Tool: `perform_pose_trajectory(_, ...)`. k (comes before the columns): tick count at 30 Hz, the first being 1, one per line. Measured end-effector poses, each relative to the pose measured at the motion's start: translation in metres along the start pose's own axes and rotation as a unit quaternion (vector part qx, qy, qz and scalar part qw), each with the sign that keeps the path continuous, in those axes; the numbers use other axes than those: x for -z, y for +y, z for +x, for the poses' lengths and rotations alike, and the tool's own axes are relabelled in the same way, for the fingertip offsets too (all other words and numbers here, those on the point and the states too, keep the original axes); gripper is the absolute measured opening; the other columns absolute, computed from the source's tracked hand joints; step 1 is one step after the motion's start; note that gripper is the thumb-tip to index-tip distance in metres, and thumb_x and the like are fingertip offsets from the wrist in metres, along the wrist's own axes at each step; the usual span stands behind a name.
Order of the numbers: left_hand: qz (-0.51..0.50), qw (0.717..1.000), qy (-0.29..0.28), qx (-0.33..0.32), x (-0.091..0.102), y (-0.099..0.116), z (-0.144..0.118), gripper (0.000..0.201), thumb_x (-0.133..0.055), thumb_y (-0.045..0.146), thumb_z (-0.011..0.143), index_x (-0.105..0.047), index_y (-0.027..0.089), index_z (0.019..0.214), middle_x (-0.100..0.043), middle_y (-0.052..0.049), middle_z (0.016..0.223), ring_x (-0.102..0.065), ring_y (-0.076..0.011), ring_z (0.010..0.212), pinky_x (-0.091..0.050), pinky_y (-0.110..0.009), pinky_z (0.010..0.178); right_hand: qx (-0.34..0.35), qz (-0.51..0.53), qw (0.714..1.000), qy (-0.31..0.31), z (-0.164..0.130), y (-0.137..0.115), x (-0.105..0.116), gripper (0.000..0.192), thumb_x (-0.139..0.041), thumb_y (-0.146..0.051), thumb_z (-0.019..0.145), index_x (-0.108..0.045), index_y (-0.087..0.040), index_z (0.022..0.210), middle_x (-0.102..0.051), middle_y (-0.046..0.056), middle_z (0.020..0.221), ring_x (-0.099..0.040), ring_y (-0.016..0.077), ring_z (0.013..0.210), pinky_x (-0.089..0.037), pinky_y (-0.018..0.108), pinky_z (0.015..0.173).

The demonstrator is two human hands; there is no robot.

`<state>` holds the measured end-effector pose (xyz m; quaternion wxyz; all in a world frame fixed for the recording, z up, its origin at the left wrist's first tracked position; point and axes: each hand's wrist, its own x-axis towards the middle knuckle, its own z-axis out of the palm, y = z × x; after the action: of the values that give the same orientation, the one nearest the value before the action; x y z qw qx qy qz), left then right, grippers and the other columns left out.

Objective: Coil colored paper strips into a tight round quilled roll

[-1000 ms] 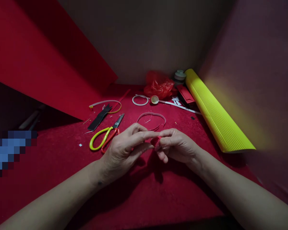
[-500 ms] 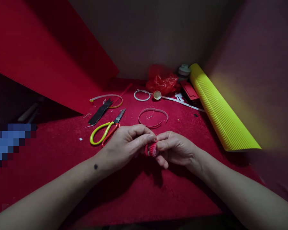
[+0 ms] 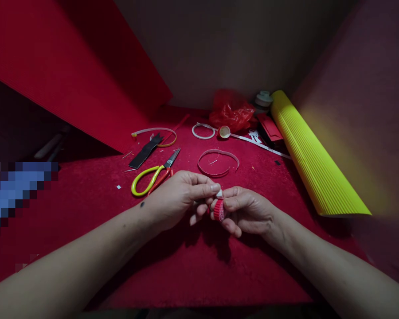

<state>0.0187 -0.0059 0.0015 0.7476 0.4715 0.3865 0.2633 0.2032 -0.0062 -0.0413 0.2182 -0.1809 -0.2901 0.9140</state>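
Note:
My right hand (image 3: 248,209) is closed around a tightly wound coil of red corrugated paper (image 3: 220,210), its pinkish spiral edge facing right. The thumb and index finger of my left hand (image 3: 189,195) pinch a small white piece (image 3: 220,193) just above the coil; whether it joins the coil I cannot tell. Beyond the hands lies a loose red paper strip (image 3: 202,170) curled in a ring. Scissors (image 3: 158,175) with one yellow and one red handle rest past my left hand, blades pointing away.
Behind the scissors are a black strip (image 3: 145,152) and a curled yellow-white strip (image 3: 168,145). At the back sit a white ring (image 3: 194,134), a small round cap (image 3: 224,132), a red plastic bag (image 3: 231,115) and a bottle (image 3: 264,99). A yellow corrugated roll (image 3: 314,159) lies right; red board (image 3: 86,79) slants left.
My left fingers have drawn slightly up and apart from the coil, and the white piece between them now shows. The coil shows more of its ribbed side. The whole view has shifted slightly.

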Motion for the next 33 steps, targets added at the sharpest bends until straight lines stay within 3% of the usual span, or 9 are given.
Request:
perform_pose_trajectory(12,-0.051,0.997,-0.012,0.06,-0.006,0.003,0.001,0.031,-0.058,0.028,0.081,-0.05,0.014,0.054,-0.045,0.005,0.035,-0.035,-0.0041,0.025,-0.028,-0.013,0.025,-0.014,0.023,0.999,-0.019,0.0,0.004,0.0,0.028,-0.067,-0.017,0.074,-0.062,-0.005,0.098,-0.069,0.008,0.08,-0.065,0.0118,0.05,-0.054,0.019,0.04)
perform_pose_trajectory(19,-0.044,0.998,-0.009,0.042,-0.006,0.0,0.0,0.03,-0.059,0.029,0.08,-0.05,0.015,0.056,-0.046,0.005,0.037,-0.035,-0.004,0.027,-0.029,-0.014,0.027,-0.008,0.023,0.999,-0.036,0.001,0.004,-0.001,0.023,-0.065,-0.017,0.074,-0.064,-0.004,0.093,-0.07,0.007,0.075,-0.066,0.0129,0.049,-0.054,0.018,0.04)
perform_pose_trajectory(26,0.042,0.998,0.014,-0.033,-0.01,0.0,-0.002,0.018,-0.059,0.031,0.08,-0.057,0.015,0.074,-0.052,0.004,0.048,-0.038,-0.004,0.035,-0.03,-0.014,0.033,-0.012,0.002,1.0,-0.016,0.0,0.004,-0.001,0.022,-0.068,-0.021,0.072,-0.066,-0.003,0.083,-0.067,0.006,0.06,-0.063,0.0121,0.044,-0.052,0.016,0.039)
perform_pose_trajectory(30,0.09,0.983,0.051,-0.154,-0.014,0.0,-0.004,0.006,-0.059,0.021,0.08,-0.056,0.016,0.082,-0.053,0.005,0.059,-0.047,-0.0053,0.046,-0.038,-0.016,0.043,-0.009,0.001,1.0,-0.008,0.0,0.004,0.0,0.021,-0.069,-0.022,0.072,-0.065,-0.004,0.082,-0.067,0.005,0.059,-0.062,0.012,0.043,-0.052,0.017,0.039)
perform_pose_trajectory(33,0.18,0.948,0.074,-0.253,-0.013,-0.001,-0.005,0.003,-0.056,0.013,0.081,-0.056,0.016,0.08,-0.053,0.004,0.065,-0.05,-0.0062,0.054,-0.042,-0.017,0.051,-0.013,0.003,1.0,-0.005,0.0,0.004,0.001,0.021,-0.068,-0.023,0.072,-0.065,-0.004,0.081,-0.067,0.006,0.057,-0.062,0.0116,0.042,-0.051,0.016,0.038)
